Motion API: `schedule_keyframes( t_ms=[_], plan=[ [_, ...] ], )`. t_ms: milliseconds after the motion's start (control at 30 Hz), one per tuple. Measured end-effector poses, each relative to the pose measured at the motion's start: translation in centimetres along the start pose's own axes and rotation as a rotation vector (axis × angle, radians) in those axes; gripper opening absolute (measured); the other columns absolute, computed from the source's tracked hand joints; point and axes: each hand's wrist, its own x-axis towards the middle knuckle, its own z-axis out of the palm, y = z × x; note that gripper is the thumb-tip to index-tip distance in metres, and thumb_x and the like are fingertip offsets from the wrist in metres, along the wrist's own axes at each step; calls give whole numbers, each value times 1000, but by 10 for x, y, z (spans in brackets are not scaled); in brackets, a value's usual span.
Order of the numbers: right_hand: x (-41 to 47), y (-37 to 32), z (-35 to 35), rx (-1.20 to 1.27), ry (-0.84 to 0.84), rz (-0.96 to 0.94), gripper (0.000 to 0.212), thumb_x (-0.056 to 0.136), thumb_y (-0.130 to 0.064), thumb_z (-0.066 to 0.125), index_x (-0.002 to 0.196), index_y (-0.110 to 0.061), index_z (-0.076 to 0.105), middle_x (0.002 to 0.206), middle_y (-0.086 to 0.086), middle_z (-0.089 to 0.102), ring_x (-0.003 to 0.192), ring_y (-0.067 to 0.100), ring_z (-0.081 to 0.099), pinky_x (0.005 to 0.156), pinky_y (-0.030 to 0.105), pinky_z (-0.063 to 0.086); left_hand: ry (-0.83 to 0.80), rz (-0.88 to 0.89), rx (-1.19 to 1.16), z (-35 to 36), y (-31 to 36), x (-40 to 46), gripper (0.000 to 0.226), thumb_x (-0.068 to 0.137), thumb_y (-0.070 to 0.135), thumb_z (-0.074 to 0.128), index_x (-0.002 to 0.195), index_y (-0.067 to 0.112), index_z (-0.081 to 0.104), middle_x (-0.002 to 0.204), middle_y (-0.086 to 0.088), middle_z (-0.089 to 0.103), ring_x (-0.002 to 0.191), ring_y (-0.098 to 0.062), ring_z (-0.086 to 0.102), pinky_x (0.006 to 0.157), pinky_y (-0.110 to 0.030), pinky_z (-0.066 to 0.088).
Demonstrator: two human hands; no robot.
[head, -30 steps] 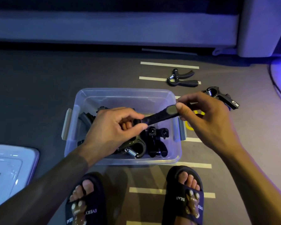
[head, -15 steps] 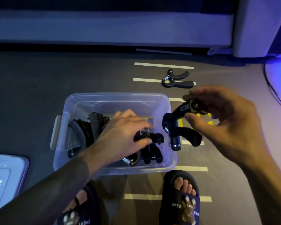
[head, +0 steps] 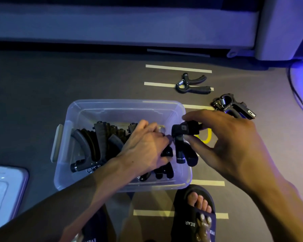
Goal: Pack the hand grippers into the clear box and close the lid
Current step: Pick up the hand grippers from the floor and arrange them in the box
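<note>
Head view: right hand (head: 222, 144) pinches hand gripper (head: 183, 142) over clear box (head: 101, 109).

Pretty much everything here is black: the hand grippers (head: 101, 147) piled in the clear box (head: 129, 109), plus the two loose ones on the floor, one (head: 192, 84) with a silver spring and the other (head: 234, 107) with a small white label. Floor (head: 42, 84) is dark grey with pale stripes (head: 178, 68) and a yellow ring mark (head: 205, 137). Slippers (head: 194, 222) are black with white "BEAR" lettering. Whole room has a blue-purple tint.
</note>
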Motion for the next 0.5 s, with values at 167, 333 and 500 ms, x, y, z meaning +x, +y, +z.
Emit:
schedule_keyframes(
  t_ms=[167,333,500],
  plan=[
    [1,4,17,-30,-137,-18,35,78,-18,80,110,-19,66,83,-5,69,78,20,66,63,30,51,-35,-11,8,2,-14,-8,47,76,68,65,100,28,68,86,12,69,97,-18,55,85,-37,31],
    [-5,4,40,-88,-220,-65,38,71,-18,83,104,-20,66,75,-3,66,69,21,63,60,23,32,-102,-28,0,-6,-11,-11,49,81,67,64,107,26,64,98,8,68,109,-20,50,94,-40,33],
    [-4,10,56,-79,-252,-77,40,68,-21,84,103,-20,65,76,-1,68,72,23,64,60,22,37,-87,-17,-15,1,-12,-10,39,83,61,64,98,26,69,91,7,65,107,-18,49,93,-37,31]
  ],
)
